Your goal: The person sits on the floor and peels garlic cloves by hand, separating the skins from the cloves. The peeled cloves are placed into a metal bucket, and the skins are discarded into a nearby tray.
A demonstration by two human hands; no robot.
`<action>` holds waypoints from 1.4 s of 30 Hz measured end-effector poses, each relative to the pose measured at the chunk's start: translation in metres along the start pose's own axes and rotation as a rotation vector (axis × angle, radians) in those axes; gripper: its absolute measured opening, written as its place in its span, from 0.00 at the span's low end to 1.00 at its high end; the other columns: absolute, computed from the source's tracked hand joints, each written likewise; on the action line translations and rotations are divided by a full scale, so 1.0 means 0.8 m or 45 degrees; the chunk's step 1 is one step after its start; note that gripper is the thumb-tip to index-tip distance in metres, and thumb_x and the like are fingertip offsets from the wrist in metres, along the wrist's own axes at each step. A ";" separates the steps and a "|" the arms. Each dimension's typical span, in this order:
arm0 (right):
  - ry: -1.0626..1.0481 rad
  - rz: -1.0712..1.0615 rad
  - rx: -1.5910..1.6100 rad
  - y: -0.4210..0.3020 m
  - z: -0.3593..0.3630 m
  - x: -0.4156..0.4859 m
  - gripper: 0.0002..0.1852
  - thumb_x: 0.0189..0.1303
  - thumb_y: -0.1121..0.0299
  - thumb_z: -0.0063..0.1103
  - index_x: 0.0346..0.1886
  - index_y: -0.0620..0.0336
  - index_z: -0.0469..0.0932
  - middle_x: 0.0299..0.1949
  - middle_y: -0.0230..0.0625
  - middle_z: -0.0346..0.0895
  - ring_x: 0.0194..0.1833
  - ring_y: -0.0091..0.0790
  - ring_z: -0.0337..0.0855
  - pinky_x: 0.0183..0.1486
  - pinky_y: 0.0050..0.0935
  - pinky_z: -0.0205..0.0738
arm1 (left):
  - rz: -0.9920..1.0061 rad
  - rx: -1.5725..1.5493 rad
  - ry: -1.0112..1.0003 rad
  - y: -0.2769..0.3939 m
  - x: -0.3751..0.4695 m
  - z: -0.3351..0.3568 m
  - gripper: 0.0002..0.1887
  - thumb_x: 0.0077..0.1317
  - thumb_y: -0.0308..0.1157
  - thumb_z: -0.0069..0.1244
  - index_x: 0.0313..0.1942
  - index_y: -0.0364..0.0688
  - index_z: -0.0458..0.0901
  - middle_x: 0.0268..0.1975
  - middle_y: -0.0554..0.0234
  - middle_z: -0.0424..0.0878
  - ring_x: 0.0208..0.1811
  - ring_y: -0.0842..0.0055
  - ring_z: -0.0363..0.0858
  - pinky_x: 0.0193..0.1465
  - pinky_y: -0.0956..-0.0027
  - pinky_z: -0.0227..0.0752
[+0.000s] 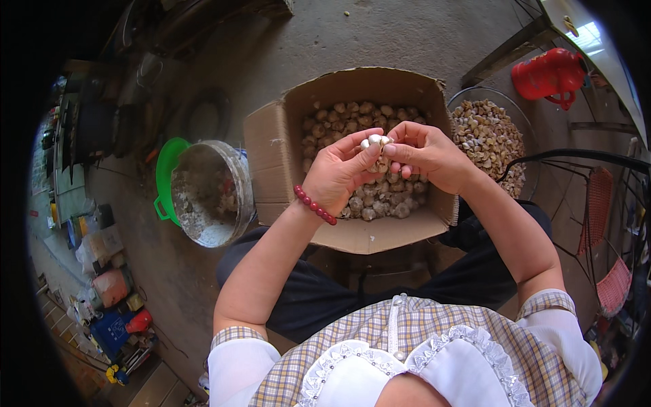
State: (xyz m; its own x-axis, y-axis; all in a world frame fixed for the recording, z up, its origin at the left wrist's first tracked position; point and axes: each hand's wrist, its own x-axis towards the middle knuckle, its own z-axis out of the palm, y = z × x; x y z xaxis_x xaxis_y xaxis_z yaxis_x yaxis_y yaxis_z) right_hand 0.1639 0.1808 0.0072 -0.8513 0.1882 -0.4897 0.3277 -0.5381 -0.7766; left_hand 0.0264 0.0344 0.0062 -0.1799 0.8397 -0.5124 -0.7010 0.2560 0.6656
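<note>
Between my two hands is a partly opened garlic bulb [377, 143], its pale cloves showing at the top. My left hand [339, 165], with a red bead bracelet at the wrist, grips the bulb from the left. From the right, my right hand [432, 155] pinches it with thumb and fingers. Both hands are above an open cardboard box [351, 238], which holds many whole garlic bulbs [384, 200]. My hands hide part of the bulbs in the box.
Right of the box, a round container [534, 137] holds loose garlic cloves [488, 137]. On the left stand a whitish, dirty bucket [245, 188] and a green basin [164, 178]. A red thermos [546, 76] is at upper right, with a black-framed chair [595, 157] below.
</note>
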 end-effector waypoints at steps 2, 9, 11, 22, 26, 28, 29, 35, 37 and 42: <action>-0.006 -0.008 -0.051 0.003 -0.001 0.000 0.15 0.58 0.64 0.65 0.42 0.63 0.72 0.30 0.29 0.75 0.29 0.17 0.76 0.31 0.14 0.71 | -0.031 -0.013 -0.003 -0.001 -0.001 -0.001 0.20 0.67 0.31 0.50 0.58 0.37 0.71 0.48 0.63 0.80 0.48 0.78 0.80 0.50 0.69 0.79; -0.025 0.081 0.138 0.017 -0.008 0.005 0.12 0.56 0.71 0.64 0.37 0.61 0.70 0.31 0.30 0.75 0.28 0.16 0.76 0.32 0.14 0.71 | -0.077 0.048 -0.005 -0.009 0.000 0.003 0.19 0.67 0.29 0.50 0.57 0.37 0.72 0.49 0.61 0.80 0.48 0.76 0.81 0.49 0.68 0.81; -0.031 0.080 0.181 0.020 -0.009 0.004 0.13 0.56 0.69 0.65 0.35 0.60 0.69 0.28 0.29 0.74 0.28 0.16 0.74 0.31 0.15 0.69 | -0.092 0.031 -0.012 -0.010 -0.001 0.004 0.19 0.67 0.28 0.50 0.57 0.37 0.72 0.49 0.61 0.80 0.48 0.75 0.81 0.50 0.67 0.81; -0.058 0.132 0.295 0.017 -0.009 -0.002 0.08 0.54 0.75 0.59 0.36 0.59 0.71 0.31 0.31 0.74 0.30 0.20 0.75 0.33 0.18 0.71 | -0.093 -0.072 -0.037 -0.004 -0.002 0.002 0.18 0.68 0.32 0.49 0.56 0.37 0.72 0.48 0.59 0.79 0.49 0.75 0.80 0.50 0.66 0.81; -0.050 0.146 0.409 0.015 -0.010 -0.001 0.06 0.53 0.75 0.58 0.34 0.58 0.73 0.30 0.29 0.73 0.31 0.20 0.74 0.32 0.17 0.71 | -0.112 -0.200 -0.071 -0.003 -0.001 -0.002 0.18 0.68 0.32 0.49 0.56 0.38 0.71 0.47 0.60 0.79 0.49 0.75 0.80 0.50 0.66 0.81; -0.101 0.146 0.447 0.015 -0.012 0.000 0.05 0.54 0.74 0.57 0.34 0.58 0.73 0.30 0.29 0.73 0.30 0.21 0.74 0.31 0.17 0.71 | -0.161 -0.313 -0.096 -0.001 0.000 -0.005 0.18 0.68 0.33 0.49 0.56 0.38 0.71 0.47 0.60 0.79 0.49 0.75 0.79 0.50 0.65 0.81; -0.136 0.143 0.469 0.015 -0.013 0.000 0.04 0.55 0.74 0.56 0.34 0.57 0.73 0.30 0.29 0.73 0.30 0.21 0.74 0.31 0.17 0.70 | -0.181 -0.373 -0.114 0.000 0.000 -0.006 0.17 0.68 0.33 0.49 0.55 0.39 0.71 0.47 0.61 0.79 0.50 0.75 0.79 0.50 0.65 0.81; -0.091 0.093 0.495 0.006 -0.015 -0.003 0.05 0.58 0.71 0.56 0.37 0.57 0.75 0.30 0.29 0.73 0.28 0.21 0.74 0.27 0.16 0.69 | -0.031 -0.168 -0.065 0.000 -0.001 -0.005 0.18 0.67 0.32 0.50 0.56 0.39 0.72 0.47 0.62 0.79 0.49 0.75 0.79 0.50 0.62 0.80; -0.030 0.098 0.398 0.002 -0.012 -0.003 0.09 0.60 0.66 0.61 0.39 0.58 0.75 0.31 0.29 0.75 0.29 0.19 0.76 0.25 0.14 0.68 | 0.001 -0.111 -0.057 -0.001 -0.002 -0.004 0.19 0.66 0.31 0.52 0.56 0.39 0.72 0.47 0.62 0.79 0.49 0.75 0.79 0.51 0.63 0.80; 0.031 0.083 0.029 0.003 -0.001 -0.004 0.15 0.57 0.61 0.67 0.40 0.59 0.76 0.30 0.28 0.77 0.30 0.17 0.77 0.26 0.14 0.67 | 0.004 0.036 -0.040 -0.004 -0.002 -0.006 0.20 0.64 0.32 0.55 0.55 0.39 0.72 0.47 0.61 0.80 0.49 0.73 0.80 0.52 0.65 0.78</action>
State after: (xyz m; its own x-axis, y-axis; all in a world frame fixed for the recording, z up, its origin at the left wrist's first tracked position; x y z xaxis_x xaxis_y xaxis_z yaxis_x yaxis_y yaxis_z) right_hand 0.1676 0.1797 0.0067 -0.8182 0.1719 -0.5486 0.3724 -0.5686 -0.7335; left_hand 0.0260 0.0302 0.0022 -0.1601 0.8551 -0.4931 -0.6803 0.2663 0.6828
